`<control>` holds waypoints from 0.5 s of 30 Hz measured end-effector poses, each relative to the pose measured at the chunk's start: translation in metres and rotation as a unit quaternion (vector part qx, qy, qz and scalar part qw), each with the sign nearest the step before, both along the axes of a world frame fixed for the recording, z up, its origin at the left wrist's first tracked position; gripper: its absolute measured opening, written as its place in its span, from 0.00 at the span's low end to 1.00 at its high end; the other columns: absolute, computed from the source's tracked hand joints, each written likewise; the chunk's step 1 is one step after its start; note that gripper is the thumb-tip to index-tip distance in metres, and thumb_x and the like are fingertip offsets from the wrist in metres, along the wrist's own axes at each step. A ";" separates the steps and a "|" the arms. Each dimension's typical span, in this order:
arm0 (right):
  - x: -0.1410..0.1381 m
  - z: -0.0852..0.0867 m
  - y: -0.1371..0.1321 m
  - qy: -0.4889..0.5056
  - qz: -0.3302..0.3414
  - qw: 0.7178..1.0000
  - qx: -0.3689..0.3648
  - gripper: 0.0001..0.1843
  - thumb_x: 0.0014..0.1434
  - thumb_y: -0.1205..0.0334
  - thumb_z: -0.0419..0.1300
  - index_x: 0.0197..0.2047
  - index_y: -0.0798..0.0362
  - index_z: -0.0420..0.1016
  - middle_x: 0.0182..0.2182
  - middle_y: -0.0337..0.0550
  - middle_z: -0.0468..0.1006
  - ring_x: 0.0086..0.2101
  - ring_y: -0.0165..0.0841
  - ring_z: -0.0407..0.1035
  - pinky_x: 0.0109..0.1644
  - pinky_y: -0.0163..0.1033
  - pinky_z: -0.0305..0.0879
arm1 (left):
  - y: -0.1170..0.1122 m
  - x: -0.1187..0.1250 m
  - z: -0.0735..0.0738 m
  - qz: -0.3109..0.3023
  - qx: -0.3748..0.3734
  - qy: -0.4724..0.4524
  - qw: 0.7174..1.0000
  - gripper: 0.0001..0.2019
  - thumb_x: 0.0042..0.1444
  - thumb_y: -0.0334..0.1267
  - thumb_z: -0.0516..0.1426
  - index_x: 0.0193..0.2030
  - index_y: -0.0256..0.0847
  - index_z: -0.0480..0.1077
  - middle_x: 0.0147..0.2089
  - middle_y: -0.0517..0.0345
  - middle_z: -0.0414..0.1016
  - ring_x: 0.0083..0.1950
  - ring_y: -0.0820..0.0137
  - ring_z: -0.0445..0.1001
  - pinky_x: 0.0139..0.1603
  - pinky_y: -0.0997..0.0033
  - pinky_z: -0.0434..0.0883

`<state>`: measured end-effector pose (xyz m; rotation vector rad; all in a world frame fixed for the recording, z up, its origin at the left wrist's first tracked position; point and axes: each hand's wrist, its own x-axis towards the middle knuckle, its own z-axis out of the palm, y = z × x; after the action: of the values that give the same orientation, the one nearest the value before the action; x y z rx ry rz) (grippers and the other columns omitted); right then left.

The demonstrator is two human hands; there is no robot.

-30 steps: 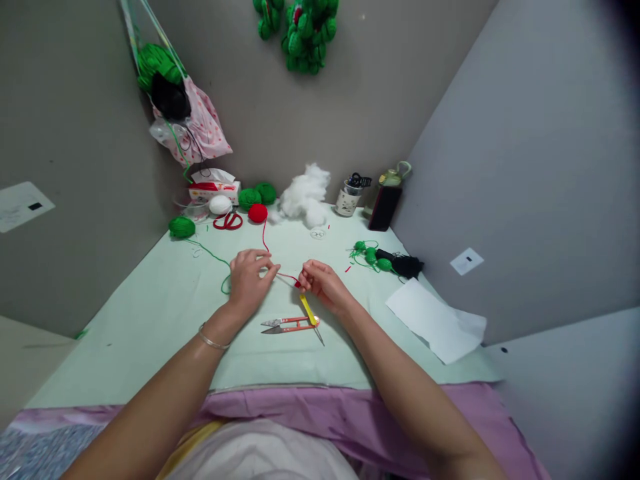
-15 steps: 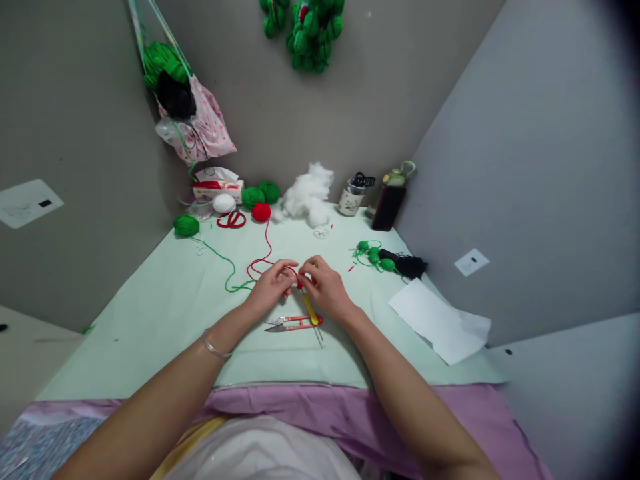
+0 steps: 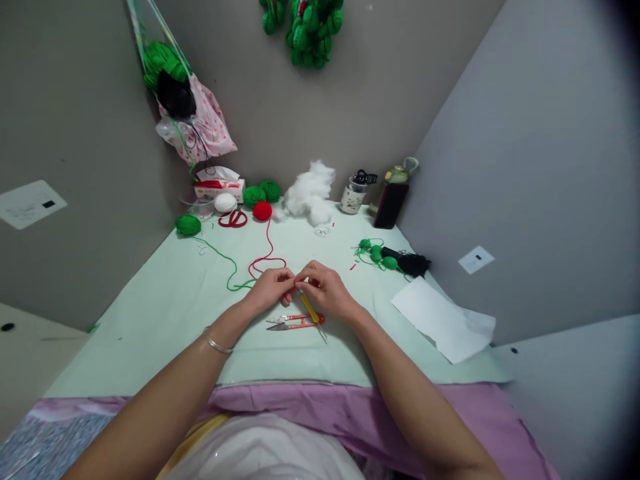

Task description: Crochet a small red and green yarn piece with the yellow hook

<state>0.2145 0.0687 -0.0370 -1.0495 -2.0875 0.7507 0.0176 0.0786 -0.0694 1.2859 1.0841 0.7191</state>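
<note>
thin red yarn [image 3: 267, 252], yellow-handled hook [image 3: 311, 309]

One head-worn camera looks forward and down over the desk [image 3: 165, 313], close above it, facing the corner walls.

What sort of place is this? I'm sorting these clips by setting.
Probably a small craft corner for crochet or yarn work, walled in by plain partitions. Yarn balls and white stuffing sit at the back of the table, thread snips lie by the hands, and finished green pieces hang on the wall.
</note>
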 end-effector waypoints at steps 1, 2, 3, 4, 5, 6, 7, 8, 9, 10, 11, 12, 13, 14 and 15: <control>0.000 -0.001 0.000 -0.008 0.005 1.000 -0.002 0.07 0.65 0.66 0.62 0.38 0.48 0.82 0.36 0.39 0.75 0.32 0.31 0.68 0.38 0.37 0.62 | 0.000 0.000 -0.001 0.001 0.004 0.004 1.000 0.19 0.69 0.44 0.62 0.63 0.40 0.72 0.62 0.46 0.76 0.56 0.57 0.79 0.54 0.49 0.80; -0.001 -0.003 0.000 -0.014 0.007 1.000 -0.002 0.08 0.65 0.67 0.61 0.38 0.48 0.82 0.36 0.39 0.75 0.32 0.31 0.67 0.38 0.37 0.61 | 0.001 0.000 -0.002 0.003 0.009 0.008 1.000 0.19 0.69 0.44 0.62 0.63 0.40 0.72 0.62 0.46 0.76 0.55 0.57 0.79 0.54 0.49 0.80; -0.001 -0.004 0.000 -0.020 0.005 1.000 -0.001 0.08 0.65 0.67 0.61 0.39 0.48 0.82 0.36 0.39 0.75 0.32 0.30 0.67 0.38 0.37 0.61 | 0.001 0.000 -0.003 0.006 0.016 0.012 1.000 0.19 0.69 0.44 0.62 0.63 0.40 0.72 0.62 0.46 0.76 0.55 0.57 0.79 0.54 0.49 0.80; -0.001 -0.006 0.001 -0.024 0.001 1.000 0.001 0.08 0.65 0.68 0.61 0.39 0.48 0.81 0.37 0.39 0.76 0.32 0.30 0.67 0.39 0.37 0.61 | 0.001 0.001 -0.004 0.011 0.023 0.017 1.000 0.19 0.69 0.43 0.62 0.63 0.40 0.72 0.62 0.46 0.76 0.55 0.57 0.79 0.54 0.49 0.80; -0.002 -0.008 0.001 -0.027 -0.005 1.000 0.004 0.08 0.65 0.68 0.61 0.39 0.48 0.81 0.38 0.39 0.76 0.32 0.31 0.67 0.39 0.37 0.61 | 0.001 0.002 -0.005 0.016 0.032 0.024 0.999 0.19 0.69 0.43 0.62 0.63 0.40 0.72 0.62 0.46 0.76 0.55 0.57 0.79 0.53 0.49 0.80; -0.002 -0.009 0.002 -0.030 -0.010 0.999 0.005 0.08 0.64 0.69 0.61 0.39 0.48 0.81 0.39 0.40 0.77 0.32 0.31 0.67 0.40 0.38 0.61 | 0.001 0.002 -0.006 0.022 0.042 0.033 0.998 0.19 0.69 0.43 0.62 0.63 0.40 0.72 0.62 0.46 0.76 0.55 0.57 0.79 0.53 0.49 0.80; -0.003 -0.010 0.003 -0.031 -0.014 0.999 0.007 0.08 0.64 0.69 0.61 0.39 0.48 0.80 0.40 0.41 0.77 0.33 0.31 0.67 0.41 0.38 0.61 | 0.001 0.003 -0.007 0.028 0.054 0.044 0.997 0.19 0.69 0.43 0.62 0.63 0.40 0.72 0.62 0.46 0.76 0.55 0.57 0.80 0.53 0.49 0.80; -0.003 -0.011 0.004 -0.031 -0.016 0.999 0.007 0.07 0.63 0.69 0.61 0.40 0.48 0.80 0.42 0.41 0.78 0.34 0.31 0.68 0.42 0.38 0.61 | 0.000 0.003 -0.007 0.035 0.068 0.057 0.995 0.19 0.69 0.43 0.62 0.63 0.40 0.72 0.62 0.46 0.76 0.55 0.57 0.80 0.53 0.49 0.80; -0.004 -0.012 0.005 -0.031 -0.016 0.999 0.007 0.07 0.63 0.69 0.61 0.40 0.48 0.80 0.44 0.42 0.79 0.34 0.31 0.68 0.42 0.38 0.62 | 0.000 0.003 -0.007 0.041 0.082 0.073 0.993 0.19 0.69 0.43 0.62 0.63 0.40 0.72 0.62 0.46 0.76 0.55 0.57 0.80 0.54 0.49 0.80; -0.004 -0.013 0.005 -0.031 -0.016 0.999 0.005 0.07 0.63 0.69 0.61 0.40 0.48 0.80 0.45 0.43 0.79 0.35 0.31 0.69 0.43 0.38 0.62 | -0.001 0.003 -0.007 0.046 0.096 0.089 0.990 0.19 0.69 0.43 0.62 0.63 0.40 0.72 0.61 0.46 0.76 0.55 0.57 0.79 0.54 0.49 0.80; -0.005 -0.014 0.006 -0.031 -0.015 0.999 0.002 0.08 0.63 0.69 0.61 0.41 0.48 0.80 0.46 0.43 0.80 0.35 0.32 0.69 0.44 0.38 0.63 | -0.001 0.002 -0.007 0.051 0.110 0.106 0.987 0.19 0.69 0.43 0.62 0.63 0.40 0.72 0.61 0.46 0.76 0.55 0.57 0.79 0.54 0.49 0.80; -0.005 -0.015 0.006 -0.030 -0.015 0.999 -0.001 0.08 0.63 0.69 0.61 0.41 0.48 0.80 0.45 0.43 0.81 0.35 0.32 0.70 0.44 0.38 0.63 | -0.002 0.002 -0.006 0.054 0.123 0.122 0.983 0.19 0.69 0.43 0.62 0.62 0.40 0.73 0.61 0.46 0.76 0.55 0.57 0.79 0.54 0.49 0.80; -0.006 -0.016 0.007 -0.028 -0.017 0.999 -0.005 0.08 0.63 0.69 0.61 0.42 0.48 0.80 0.44 0.42 0.81 0.35 0.32 0.70 0.45 0.38 0.64 | -0.002 0.001 -0.005 0.056 0.136 0.137 0.980 0.18 0.69 0.43 0.62 0.62 0.40 0.73 0.61 0.46 0.77 0.55 0.57 0.79 0.54 0.49 0.80; -0.007 -0.017 0.008 -0.027 -0.021 0.999 -0.009 0.09 0.63 0.69 0.60 0.42 0.48 0.80 0.42 0.42 0.81 0.35 0.32 0.71 0.45 0.38 0.64 | -0.003 0.000 -0.004 0.057 0.147 0.151 0.976 0.18 0.69 0.43 0.62 0.62 0.40 0.73 0.61 0.46 0.77 0.55 0.58 0.79 0.54 0.50 0.80; -0.008 -0.018 0.009 -0.025 -0.026 0.999 -0.014 0.09 0.63 0.69 0.60 0.42 0.48 0.80 0.40 0.41 0.81 0.35 0.33 0.71 0.45 0.38 0.64 | -0.003 -0.001 -0.002 0.059 0.158 0.165 0.972 0.18 0.69 0.43 0.62 0.62 0.40 0.73 0.61 0.46 0.77 0.55 0.58 0.80 0.54 0.50 0.80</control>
<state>0.2067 0.0774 -0.0545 -1.1450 -2.0887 0.7364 0.0171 0.0753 -0.0719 1.6669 1.3617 0.8079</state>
